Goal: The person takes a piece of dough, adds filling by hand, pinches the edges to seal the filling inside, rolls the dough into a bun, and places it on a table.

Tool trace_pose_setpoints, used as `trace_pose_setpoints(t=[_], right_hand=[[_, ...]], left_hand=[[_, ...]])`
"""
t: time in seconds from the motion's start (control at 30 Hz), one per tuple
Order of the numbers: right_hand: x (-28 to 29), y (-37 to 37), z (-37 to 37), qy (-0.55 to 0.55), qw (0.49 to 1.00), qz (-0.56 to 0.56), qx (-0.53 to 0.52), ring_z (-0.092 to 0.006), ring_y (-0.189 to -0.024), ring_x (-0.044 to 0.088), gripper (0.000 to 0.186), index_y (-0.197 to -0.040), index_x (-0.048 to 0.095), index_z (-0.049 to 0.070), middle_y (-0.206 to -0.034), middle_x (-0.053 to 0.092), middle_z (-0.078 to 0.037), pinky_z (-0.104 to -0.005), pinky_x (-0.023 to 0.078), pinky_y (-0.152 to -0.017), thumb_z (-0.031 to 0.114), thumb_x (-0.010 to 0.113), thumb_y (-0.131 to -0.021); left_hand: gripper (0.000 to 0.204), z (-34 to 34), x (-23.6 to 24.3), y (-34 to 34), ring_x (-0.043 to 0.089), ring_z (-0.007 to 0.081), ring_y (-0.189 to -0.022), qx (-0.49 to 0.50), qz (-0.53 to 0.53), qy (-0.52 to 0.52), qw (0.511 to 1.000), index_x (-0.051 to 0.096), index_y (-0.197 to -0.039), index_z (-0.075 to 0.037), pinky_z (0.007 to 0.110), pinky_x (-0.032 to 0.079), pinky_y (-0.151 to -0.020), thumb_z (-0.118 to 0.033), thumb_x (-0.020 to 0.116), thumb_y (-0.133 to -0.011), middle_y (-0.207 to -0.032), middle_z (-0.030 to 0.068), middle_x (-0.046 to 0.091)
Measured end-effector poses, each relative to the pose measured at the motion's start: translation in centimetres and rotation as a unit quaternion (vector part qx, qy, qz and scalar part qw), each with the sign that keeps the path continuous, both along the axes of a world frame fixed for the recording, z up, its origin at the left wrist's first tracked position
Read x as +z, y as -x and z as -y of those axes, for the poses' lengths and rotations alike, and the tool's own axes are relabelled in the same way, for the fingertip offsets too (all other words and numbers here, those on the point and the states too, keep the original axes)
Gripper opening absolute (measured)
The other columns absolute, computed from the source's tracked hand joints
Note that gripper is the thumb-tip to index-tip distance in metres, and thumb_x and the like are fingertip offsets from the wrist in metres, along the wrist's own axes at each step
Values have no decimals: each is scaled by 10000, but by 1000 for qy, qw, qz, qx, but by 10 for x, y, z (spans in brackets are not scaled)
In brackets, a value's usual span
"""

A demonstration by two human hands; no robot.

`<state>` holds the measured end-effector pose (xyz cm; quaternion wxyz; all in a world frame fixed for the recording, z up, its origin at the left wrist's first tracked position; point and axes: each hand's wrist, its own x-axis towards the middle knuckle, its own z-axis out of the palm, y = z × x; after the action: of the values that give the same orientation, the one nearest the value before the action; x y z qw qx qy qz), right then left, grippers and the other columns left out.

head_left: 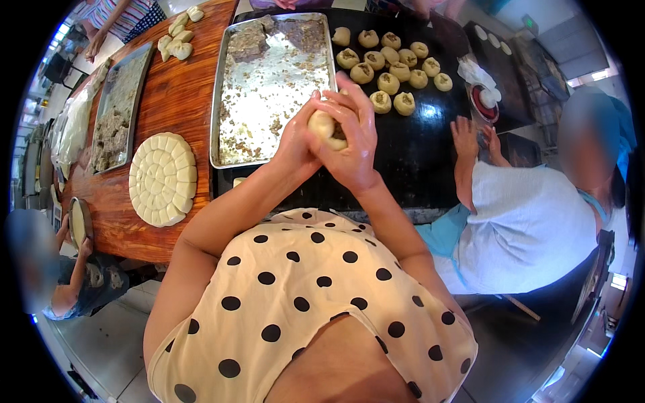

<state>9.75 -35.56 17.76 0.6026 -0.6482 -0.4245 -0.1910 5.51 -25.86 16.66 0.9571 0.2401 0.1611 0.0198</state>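
Between my two hands, over the right edge of a metal tray, is a filled dough ball (324,126) with dark filling showing at its opening. My left hand (295,138) cups it from the left. The fingers of my right hand (356,141) wrap over its top and right side. Dark crumbly filling (252,41) is heaped at the far end of the metal tray (216,101), with crumbs scattered across its shiny bottom. Beyond my hands, on the black work surface (430,148), several filled dough balls (388,83) stand grouped, many with filling showing on top.
A round of cut dough pieces (162,178) lies on the wooden table (101,225). Further left is a second tray (139,87) with filling. Loose dough pieces (178,43) lie at the far left. A co-worker (524,221) rests hands on the black surface; another person holds a round pan (80,225).
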Motion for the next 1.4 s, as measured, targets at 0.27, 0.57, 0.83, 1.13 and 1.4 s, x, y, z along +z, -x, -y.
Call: trace_pose_setpoints(t=[0.27,0.57,0.83,1.13,1.4], right_hand=[[0,-11,24,-2,995,-60,85,-256,-797,665,124,-833,664,46,-852,687,-100,-338,533,-716,60,753,-748],[5,2,10,27,996,-64,48,-298,-975,667,222,-918,660,36,-1022,697,-157,-387,499,-896,139,776,-758],[-29,1,2,-90,983,-161,14,-219,-966,634,112,-900,599,40,-1014,684,-126,-352,478,-903,52,692,-837],[-27,-14,12,168,972,-25,162,-428,-1374,353,730,-1232,477,72,-1438,406,-266,-487,327,-1094,390,850,-691],[-34,2,-15,-135,983,-97,83,-296,-1110,620,320,-1102,496,12,-1093,665,-186,-464,395,-1077,91,701,-868]], left_hand=[[539,-1,11,4,614,220,-1092,-150,-55,73,984,550,-1192,-55,397,505,-946,-538,398,-1005,-1160,98,607],[563,0,-3,2,608,272,-1112,-45,-113,73,990,519,-1272,-15,410,490,-999,-495,359,-1025,-1209,156,593],[637,2,14,-4,526,285,-1227,-30,0,-15,999,451,-1376,-13,412,420,-1069,-529,322,-1025,-1330,158,535],[649,-19,6,4,563,345,-1195,-71,-98,83,989,418,-1386,-4,456,470,-1018,-532,334,-1019,-1310,206,542],[570,8,1,2,542,238,-1202,21,61,39,997,480,-1312,-22,371,440,-1058,-492,300,-1044,-1273,122,555]])
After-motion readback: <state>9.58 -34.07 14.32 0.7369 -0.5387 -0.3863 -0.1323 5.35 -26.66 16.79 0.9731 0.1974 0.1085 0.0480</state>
